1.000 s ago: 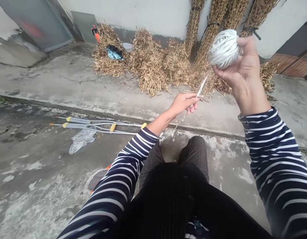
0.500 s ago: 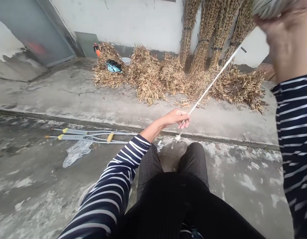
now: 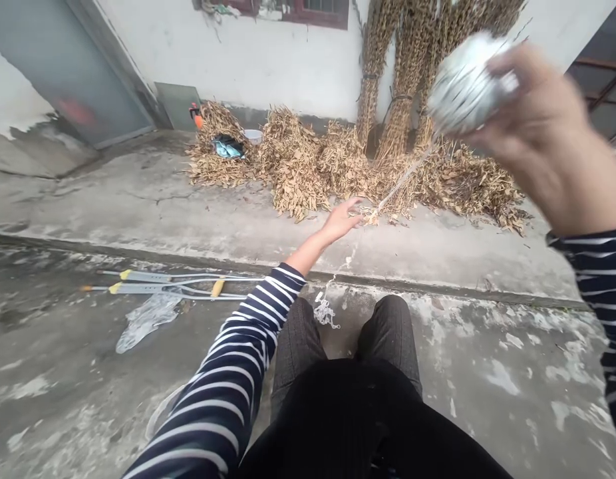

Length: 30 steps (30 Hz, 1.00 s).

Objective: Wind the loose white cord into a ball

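Note:
High on the right, my right hand (image 3: 542, 120) is wrapped round a ball of white string (image 3: 470, 86), blurred by motion. A strand of white string (image 3: 408, 174) runs from the ball down and left toward my left hand (image 3: 344, 218). The left fingers are spread, with the strand passing close by their tips; they do not close on it. Below that hand the string drops, and a loose tangle of string (image 3: 326, 313) lies on the ground by my left knee.
Dry plant heaps (image 3: 298, 166) line the white wall, with tall dried bundles (image 3: 395, 80) leaning at the right. Crutches (image 3: 153, 283) and a clear plastic bag (image 3: 146, 326) lie left on the concrete. A low step edge (image 3: 438, 289) crosses before my knees.
My left fingers have opened from their grip on the string and moved slightly up and left. My right hand has come lower and left with the ball; the taut string has slackened.

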Available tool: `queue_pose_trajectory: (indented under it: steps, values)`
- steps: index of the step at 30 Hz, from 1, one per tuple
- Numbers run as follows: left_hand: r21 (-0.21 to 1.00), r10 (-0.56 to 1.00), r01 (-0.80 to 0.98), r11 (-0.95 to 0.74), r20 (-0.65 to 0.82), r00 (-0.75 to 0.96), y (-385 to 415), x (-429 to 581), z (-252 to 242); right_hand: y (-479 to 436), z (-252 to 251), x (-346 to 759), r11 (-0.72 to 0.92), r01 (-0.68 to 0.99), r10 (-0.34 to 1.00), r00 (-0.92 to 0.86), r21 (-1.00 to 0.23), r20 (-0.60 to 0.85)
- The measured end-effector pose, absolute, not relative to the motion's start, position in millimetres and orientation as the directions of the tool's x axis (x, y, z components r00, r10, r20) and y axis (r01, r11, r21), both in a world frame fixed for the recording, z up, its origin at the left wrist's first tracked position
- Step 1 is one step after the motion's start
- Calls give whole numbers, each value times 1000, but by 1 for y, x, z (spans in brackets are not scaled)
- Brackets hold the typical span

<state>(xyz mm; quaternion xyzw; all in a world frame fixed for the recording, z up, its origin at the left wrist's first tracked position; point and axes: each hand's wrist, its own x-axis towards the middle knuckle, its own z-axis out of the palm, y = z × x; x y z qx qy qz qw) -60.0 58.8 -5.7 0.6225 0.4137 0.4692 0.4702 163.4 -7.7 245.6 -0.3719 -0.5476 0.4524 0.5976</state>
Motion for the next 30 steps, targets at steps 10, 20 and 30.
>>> queue_pose_trajectory:
  steps: [10,20,30]
  values:
    - [890,969,-430,-155,221,108,6,4,15,-16,156,113,37,-159,964,-254,-987,77]
    - [883,961,-463,75,60,270,-3,-37,-7,5,98,165,-60,-231,899,-436,-971,48]
    - [827,841,-454,331,-42,539,8,-50,-17,-3,83,169,56,-230,870,-466,-972,160]
